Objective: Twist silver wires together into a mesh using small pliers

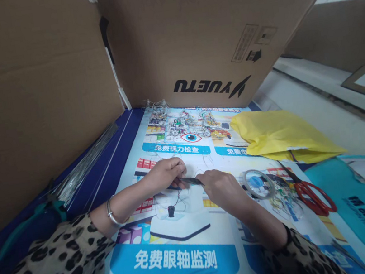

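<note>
My left hand (166,174) is closed in a pinch over the poster, with a thin wire at its fingertips; its fine ends blur into the print. To the right, my right hand (223,191) is closed around a slim dark tool (192,181), perhaps tweezers. The tool's narrow end points left, close to the left fingers; whether it touches the wire I cannot tell. Beyond the hands, a cluster of tangled thin wire pieces (185,123) lies on the poster. More coloured wire pieces (286,199) lie right of my right forearm, beside a clear tape roll (258,184).
Cardboard panels (167,34) stand at the back and left. A bundle of straight silvery wires (87,165) and teal-handled pliers (33,225) lie at left. Red-handled scissors (315,197), a yellow bag (278,134) and a teal printed packet (360,206) lie at right.
</note>
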Demonstrator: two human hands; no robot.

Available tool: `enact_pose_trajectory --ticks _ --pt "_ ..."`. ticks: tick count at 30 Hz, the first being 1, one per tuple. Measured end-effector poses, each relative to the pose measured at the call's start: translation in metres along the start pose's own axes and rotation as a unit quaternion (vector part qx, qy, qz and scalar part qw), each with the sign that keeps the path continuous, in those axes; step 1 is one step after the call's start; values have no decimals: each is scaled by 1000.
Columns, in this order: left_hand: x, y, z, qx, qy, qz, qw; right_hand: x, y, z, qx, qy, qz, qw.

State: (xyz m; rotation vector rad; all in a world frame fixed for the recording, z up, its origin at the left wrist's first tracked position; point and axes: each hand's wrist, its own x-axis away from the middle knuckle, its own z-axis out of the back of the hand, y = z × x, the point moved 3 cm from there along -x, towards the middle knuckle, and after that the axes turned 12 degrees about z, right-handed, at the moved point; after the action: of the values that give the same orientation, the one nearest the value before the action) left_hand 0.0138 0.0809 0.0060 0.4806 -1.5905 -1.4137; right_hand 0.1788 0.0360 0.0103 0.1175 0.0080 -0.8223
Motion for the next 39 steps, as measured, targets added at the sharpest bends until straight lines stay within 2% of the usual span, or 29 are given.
enact_pose_trajectory --ticks 5,11,16,24,30,34,39 --pt "1 1 0 -13 10 -14 1000 -1 2 -3 -29 -11 -11 999" --pt "1 1 0 -15 4 1 1000 -1 2 -4 -27 0 -10 1000" --pt "-1 0 3 31 -11 1 999 -1 5 -6 -33 5 -28 999" --pt "-3 1 14 46 61 -37 996 0 9 -8 -15 21 -35 999" --pt "-7 -4 17 65 76 -29 995 0 11 -13 -7 90 -15 996" --pt "-5 -5 21 69 123 -40 989 1 13 -21 5 158 -3 987" --pt "-4 -9 22 205 125 -18 971 1 12 -23 10 215 -13 977"
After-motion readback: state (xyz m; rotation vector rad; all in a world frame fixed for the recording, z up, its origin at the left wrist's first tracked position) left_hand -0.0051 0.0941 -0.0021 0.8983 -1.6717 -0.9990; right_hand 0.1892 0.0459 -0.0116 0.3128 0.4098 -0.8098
